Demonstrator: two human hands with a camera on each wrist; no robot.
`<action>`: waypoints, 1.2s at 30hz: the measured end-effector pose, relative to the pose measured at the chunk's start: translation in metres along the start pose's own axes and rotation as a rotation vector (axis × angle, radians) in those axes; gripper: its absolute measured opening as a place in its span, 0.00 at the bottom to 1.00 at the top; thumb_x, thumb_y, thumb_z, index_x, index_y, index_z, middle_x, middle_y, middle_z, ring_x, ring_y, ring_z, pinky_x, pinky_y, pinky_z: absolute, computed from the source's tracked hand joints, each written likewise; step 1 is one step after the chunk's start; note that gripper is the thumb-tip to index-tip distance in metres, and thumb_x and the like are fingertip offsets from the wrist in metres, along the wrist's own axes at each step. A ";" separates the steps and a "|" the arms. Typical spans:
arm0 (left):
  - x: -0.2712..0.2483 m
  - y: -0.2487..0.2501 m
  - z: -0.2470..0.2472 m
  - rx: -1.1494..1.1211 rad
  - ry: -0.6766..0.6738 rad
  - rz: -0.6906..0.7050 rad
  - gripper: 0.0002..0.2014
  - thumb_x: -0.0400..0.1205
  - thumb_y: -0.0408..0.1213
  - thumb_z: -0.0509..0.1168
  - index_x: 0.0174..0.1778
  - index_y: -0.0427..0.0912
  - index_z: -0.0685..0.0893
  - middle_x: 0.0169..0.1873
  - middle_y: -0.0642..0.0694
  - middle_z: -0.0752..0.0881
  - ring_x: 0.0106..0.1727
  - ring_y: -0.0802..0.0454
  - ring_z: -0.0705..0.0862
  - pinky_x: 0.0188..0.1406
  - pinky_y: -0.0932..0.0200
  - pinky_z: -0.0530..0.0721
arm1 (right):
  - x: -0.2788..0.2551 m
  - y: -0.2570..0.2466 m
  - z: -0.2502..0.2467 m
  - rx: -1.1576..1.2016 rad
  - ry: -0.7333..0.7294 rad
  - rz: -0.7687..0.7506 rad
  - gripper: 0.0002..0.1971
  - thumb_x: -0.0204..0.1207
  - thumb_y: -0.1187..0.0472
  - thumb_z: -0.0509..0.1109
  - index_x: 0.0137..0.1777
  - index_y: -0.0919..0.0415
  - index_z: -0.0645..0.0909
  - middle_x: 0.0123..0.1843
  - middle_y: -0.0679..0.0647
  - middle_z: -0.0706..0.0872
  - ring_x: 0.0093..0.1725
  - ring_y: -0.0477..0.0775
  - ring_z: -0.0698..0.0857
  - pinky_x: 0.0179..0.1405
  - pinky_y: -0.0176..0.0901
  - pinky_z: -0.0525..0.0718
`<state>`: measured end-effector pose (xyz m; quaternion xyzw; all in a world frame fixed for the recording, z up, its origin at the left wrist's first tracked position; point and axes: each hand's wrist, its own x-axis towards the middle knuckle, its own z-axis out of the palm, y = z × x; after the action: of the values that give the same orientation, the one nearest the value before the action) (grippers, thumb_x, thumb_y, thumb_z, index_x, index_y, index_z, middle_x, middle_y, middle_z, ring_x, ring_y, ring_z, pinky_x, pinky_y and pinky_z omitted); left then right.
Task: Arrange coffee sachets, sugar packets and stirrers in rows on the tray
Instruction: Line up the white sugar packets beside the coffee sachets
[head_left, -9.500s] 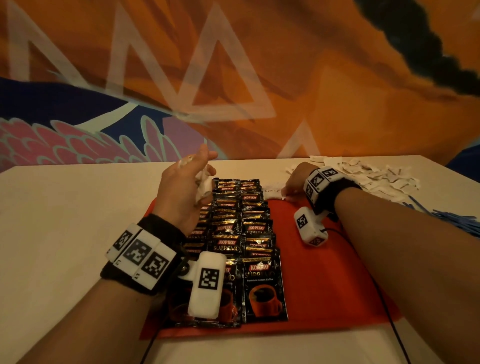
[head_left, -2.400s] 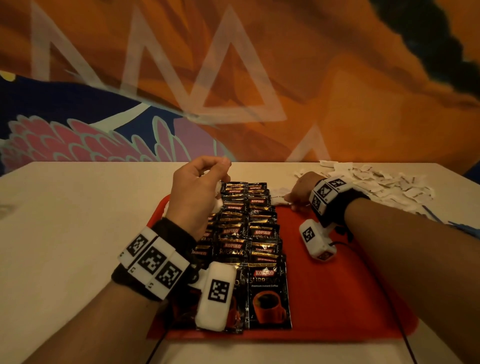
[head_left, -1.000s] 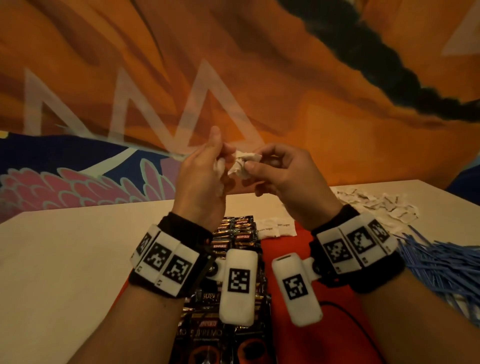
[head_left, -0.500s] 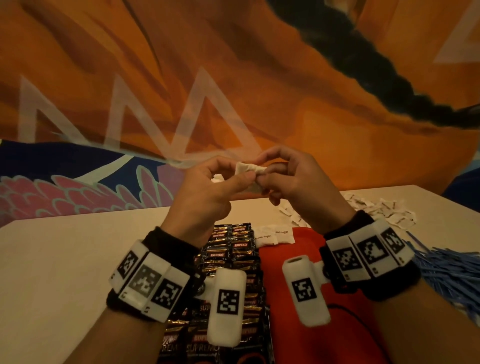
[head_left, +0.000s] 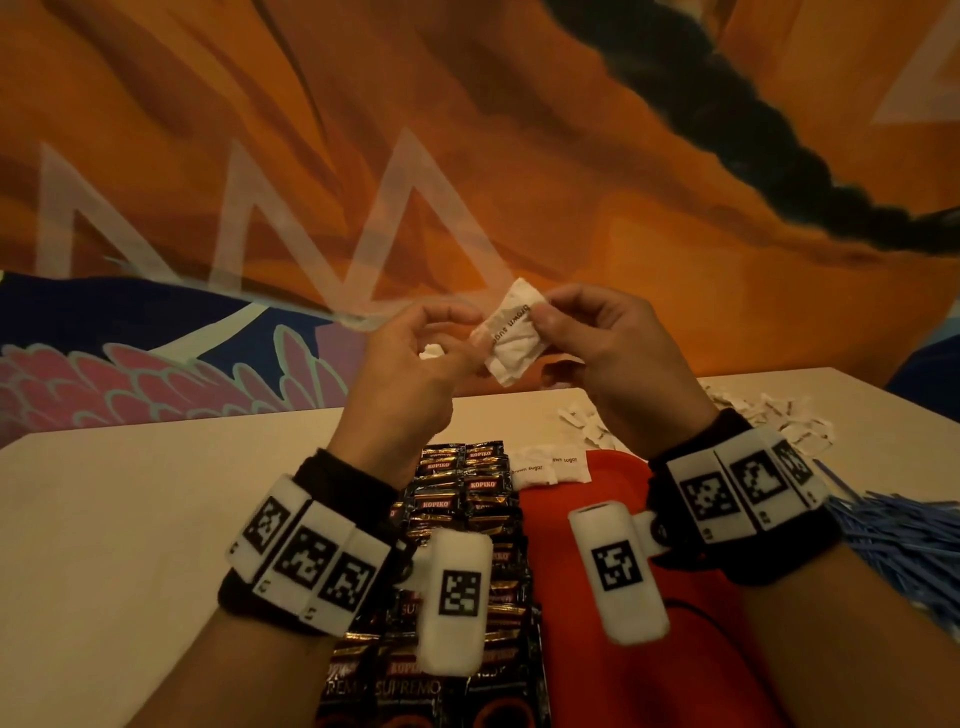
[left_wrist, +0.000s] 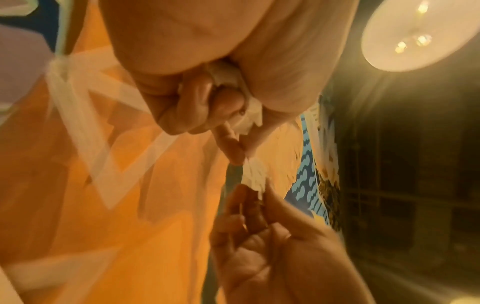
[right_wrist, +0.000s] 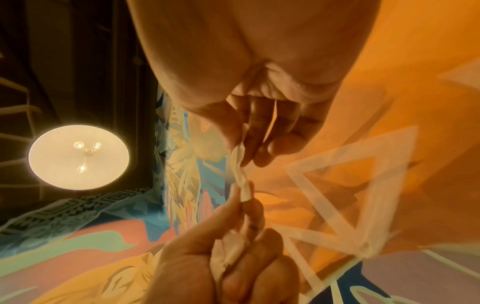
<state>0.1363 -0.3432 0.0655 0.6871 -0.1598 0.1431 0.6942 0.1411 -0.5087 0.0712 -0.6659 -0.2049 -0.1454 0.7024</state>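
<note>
This is looking like a café or a similar hospitality room. A bold painted mural (head_left: 571, 182) in orange, navy and pink is covering the wall behind a plain pale surface (head_left: 130, 519). A round ceiling lamp (right_wrist: 78, 157) with three bulbs is glowing warmly overhead. Branded instant coffee sachets (head_left: 470, 488) are lying in rows on a red tray (head_left: 587, 519), with loose sugar packets (head_left: 769, 421) and blue stirrers (head_left: 904, 540) piling nearby.
</note>
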 end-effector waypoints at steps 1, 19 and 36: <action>0.001 -0.001 -0.001 0.096 0.005 0.037 0.11 0.79 0.40 0.72 0.57 0.49 0.86 0.46 0.48 0.88 0.29 0.58 0.79 0.21 0.68 0.71 | 0.000 0.000 -0.001 -0.043 -0.005 -0.013 0.04 0.82 0.66 0.68 0.47 0.62 0.84 0.40 0.54 0.89 0.36 0.48 0.85 0.29 0.37 0.81; -0.002 -0.001 0.000 0.034 -0.060 -0.056 0.08 0.81 0.38 0.70 0.54 0.40 0.87 0.41 0.45 0.86 0.18 0.64 0.72 0.15 0.68 0.63 | -0.002 0.006 -0.001 -0.151 0.032 -0.070 0.02 0.77 0.66 0.74 0.45 0.62 0.88 0.38 0.51 0.90 0.32 0.40 0.85 0.28 0.32 0.79; 0.001 -0.004 0.000 -0.098 0.041 0.021 0.08 0.81 0.41 0.70 0.48 0.40 0.90 0.28 0.51 0.86 0.20 0.56 0.61 0.15 0.63 0.58 | 0.000 0.008 -0.001 0.000 0.047 -0.029 0.16 0.64 0.57 0.79 0.45 0.70 0.86 0.49 0.70 0.89 0.44 0.59 0.86 0.41 0.50 0.83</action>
<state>0.1388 -0.3428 0.0622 0.6475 -0.1596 0.1566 0.7285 0.1446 -0.5092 0.0643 -0.6593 -0.1981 -0.1709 0.7049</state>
